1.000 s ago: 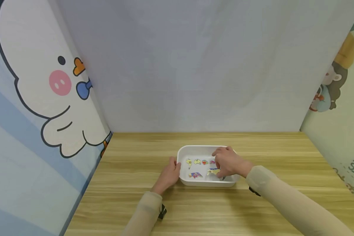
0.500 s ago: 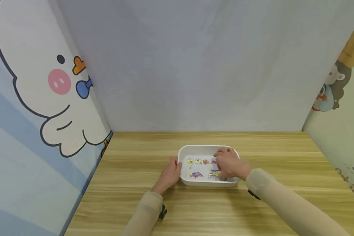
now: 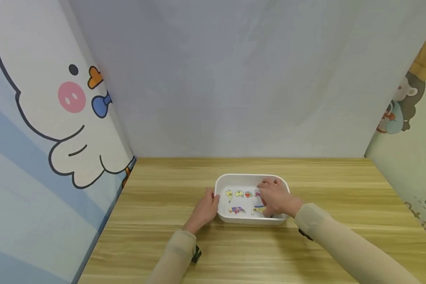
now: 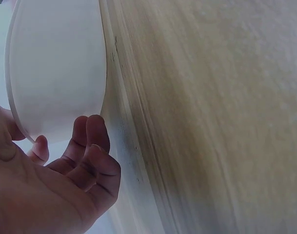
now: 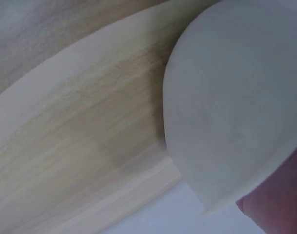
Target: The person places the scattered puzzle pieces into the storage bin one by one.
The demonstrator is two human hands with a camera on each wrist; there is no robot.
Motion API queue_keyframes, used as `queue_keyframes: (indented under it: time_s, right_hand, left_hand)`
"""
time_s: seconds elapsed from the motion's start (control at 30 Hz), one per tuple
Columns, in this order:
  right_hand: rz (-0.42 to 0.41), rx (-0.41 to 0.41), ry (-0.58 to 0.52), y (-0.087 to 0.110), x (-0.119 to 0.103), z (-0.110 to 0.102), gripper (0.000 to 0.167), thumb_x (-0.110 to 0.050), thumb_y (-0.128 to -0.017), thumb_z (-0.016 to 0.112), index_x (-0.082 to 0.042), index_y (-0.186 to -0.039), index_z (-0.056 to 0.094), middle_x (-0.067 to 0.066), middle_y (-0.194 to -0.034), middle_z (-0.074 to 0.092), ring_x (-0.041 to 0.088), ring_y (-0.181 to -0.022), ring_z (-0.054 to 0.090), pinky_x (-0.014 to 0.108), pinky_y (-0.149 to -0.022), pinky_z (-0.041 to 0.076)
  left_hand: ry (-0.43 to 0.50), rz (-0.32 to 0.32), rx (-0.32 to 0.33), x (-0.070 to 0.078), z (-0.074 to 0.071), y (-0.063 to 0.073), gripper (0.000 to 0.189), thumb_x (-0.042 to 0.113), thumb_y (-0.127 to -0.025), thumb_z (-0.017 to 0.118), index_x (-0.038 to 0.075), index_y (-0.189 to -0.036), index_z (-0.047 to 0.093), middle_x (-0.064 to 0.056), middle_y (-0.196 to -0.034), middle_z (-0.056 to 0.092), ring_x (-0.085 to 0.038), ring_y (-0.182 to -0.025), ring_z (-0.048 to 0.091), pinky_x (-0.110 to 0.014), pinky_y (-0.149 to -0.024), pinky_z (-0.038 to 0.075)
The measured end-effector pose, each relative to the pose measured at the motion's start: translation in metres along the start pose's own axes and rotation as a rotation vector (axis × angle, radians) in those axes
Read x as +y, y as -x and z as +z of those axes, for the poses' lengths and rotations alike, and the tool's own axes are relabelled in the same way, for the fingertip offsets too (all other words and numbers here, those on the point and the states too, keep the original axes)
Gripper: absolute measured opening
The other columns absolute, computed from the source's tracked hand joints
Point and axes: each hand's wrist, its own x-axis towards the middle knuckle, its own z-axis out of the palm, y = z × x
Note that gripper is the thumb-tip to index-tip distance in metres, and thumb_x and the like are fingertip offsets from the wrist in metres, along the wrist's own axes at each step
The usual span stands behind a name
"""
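A white rectangular tray [image 3: 234, 221] stands on the wooden table. My left hand [image 3: 206, 207] grips its left end, thumb over the rim and fingers against the outer wall, as the left wrist view also shows. My right hand [image 3: 276, 197] reaches into the right part of the tray, its index finger and thumb spread apart and bent downward. Flat colourful irregular pieces lie inside: a yellow one [image 3: 228, 195], a purple one [image 3: 237, 210], and a yellow-and-blue one [image 3: 258, 209] beside the right thumb. What lies under that palm is hidden, so I cannot tell if it holds anything.
The wooden table [image 3: 156, 221] extends around the tray, with a grey curtain [image 3: 234, 79] behind its far edge. Printed cartoon panels stand at the left and right. Both forearms wear beige sleeves, with a dark strap [image 3: 196, 254] near the left wrist.
The tray and pieces appear slightly further right, along with a small shift of the whole view. Both hands keep nearly the same places; the right fingers have moved only slightly.
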Motion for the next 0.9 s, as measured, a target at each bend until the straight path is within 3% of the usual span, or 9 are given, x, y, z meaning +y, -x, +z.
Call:
queue_keyframes:
  time_s: [0.3,0.53,0.67,0.9]
  right_hand:
    - [0.029,0.012,-0.030,0.011,0.004,-0.007,0.032,-0.032,-0.064,0.082,-0.023,-0.055,0.053,0.016,-0.130,0.054,0.040,-0.125,0.036,0.061,-0.092,0.027]
    - [0.045,0.078,-0.045,0.022,0.005,-0.011,0.028,-0.033,-0.067,0.081,-0.024,-0.059,0.056,0.015,-0.129,0.054,0.037,-0.122,0.038,0.061,-0.089,0.027]
    - [0.065,0.123,-0.059,0.028,0.007,-0.014,0.024,-0.038,-0.068,0.080,-0.021,-0.067,0.063,0.015,-0.129,0.053,0.037,-0.122,0.038,0.061,-0.089,0.026]
    - [0.098,0.170,-0.086,0.041,0.013,-0.016,0.039,-0.047,-0.068,0.082,-0.014,-0.087,0.072,0.016,-0.130,0.052,0.039,-0.124,0.037,0.062,-0.090,0.025]
  left_hand:
    - [0.006,-0.029,-0.007,0.001,0.002,-0.002,0.018,0.026,-0.104,0.037,0.009,-0.107,0.041,-0.008,-0.080,0.051,-0.020,-0.069,0.050,-0.033,-0.059,0.041]
    - [0.008,-0.032,-0.009,0.000,0.002,-0.001,0.017,0.026,-0.103,0.038,0.009,-0.107,0.041,-0.008,-0.080,0.052,-0.021,-0.070,0.050,-0.034,-0.060,0.041]
    - [0.005,-0.031,0.001,0.001,0.002,-0.001,0.017,0.026,-0.103,0.039,0.009,-0.105,0.040,-0.008,-0.079,0.052,-0.021,-0.069,0.050,-0.034,-0.060,0.040]
    - [-0.004,-0.020,0.016,0.003,0.002,0.000,0.017,0.025,-0.103,0.040,0.009,-0.102,0.039,-0.008,-0.078,0.051,-0.022,-0.068,0.050,-0.035,-0.059,0.040]
